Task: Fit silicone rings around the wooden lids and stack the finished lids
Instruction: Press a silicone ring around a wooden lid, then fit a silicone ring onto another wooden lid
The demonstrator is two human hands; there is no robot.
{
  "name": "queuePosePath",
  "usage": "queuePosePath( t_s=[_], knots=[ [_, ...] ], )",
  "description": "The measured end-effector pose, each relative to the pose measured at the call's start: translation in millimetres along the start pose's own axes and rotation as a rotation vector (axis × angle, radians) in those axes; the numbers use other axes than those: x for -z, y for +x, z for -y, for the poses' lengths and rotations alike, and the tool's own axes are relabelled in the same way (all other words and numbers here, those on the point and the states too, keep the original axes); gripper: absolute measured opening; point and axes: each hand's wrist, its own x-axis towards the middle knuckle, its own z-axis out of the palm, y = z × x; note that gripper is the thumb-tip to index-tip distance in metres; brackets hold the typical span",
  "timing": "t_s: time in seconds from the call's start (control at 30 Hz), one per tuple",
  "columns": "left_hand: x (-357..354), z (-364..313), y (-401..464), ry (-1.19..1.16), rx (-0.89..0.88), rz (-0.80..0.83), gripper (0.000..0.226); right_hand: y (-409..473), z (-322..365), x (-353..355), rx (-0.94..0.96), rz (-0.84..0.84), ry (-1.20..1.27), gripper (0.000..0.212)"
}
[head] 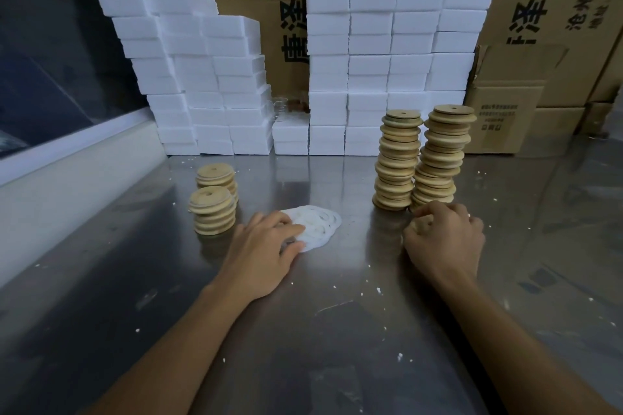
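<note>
Two tall stacks of round wooden lids (418,158) stand at the right on the metal table (337,330). Two short stacks of lids (213,209) stand at the left. Between them lies a loose pile of white silicone rings (318,224). My left hand (266,253) rests on the near left edge of that pile, its fingertips touching the rings. My right hand (445,236) curls its fingers round a single wooden lid (419,225) just in front of the tall stacks; the hand hides most of that lid.
A wall of white foam blocks (371,61) lines the back of the table, with cardboard boxes (505,111) behind and to the right. A pale ledge (67,178) runs along the left side. White crumbs dot the table top.
</note>
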Motion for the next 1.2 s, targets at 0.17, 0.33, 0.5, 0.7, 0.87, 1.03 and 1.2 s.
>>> queuePosePath(
  t_s=[0.17,0.33,0.5,0.7,0.87,1.03,1.2],
  knots=[
    [6,-3,-1,0.034,-0.03,-0.052,0.018,-6,13,-4,0.133,-0.059,0.181,0.026],
    [10,-6,-3,0.037,-0.081,-0.089,0.013,-20,31,-10,0.252,0.022,0.345,0.022],
    [10,-7,-2,0.024,-0.082,-0.09,0.009,-32,41,-11,0.241,0.191,0.541,0.024],
    [11,-6,-5,-0.073,-0.049,-0.102,0.004,-32,43,-14,0.157,0.29,0.628,0.031],
    [13,-5,-6,-0.179,-0.037,-0.128,0.005,-30,44,-16,0.109,0.347,0.609,0.028],
    [14,-11,-7,-0.199,-0.042,-0.188,0.01,-34,47,-14,0.039,0.468,0.588,0.03],
    [16,-24,-8,-0.126,-0.14,-0.24,0.013,-42,54,-14,0.04,0.567,0.662,0.03]
  ],
)
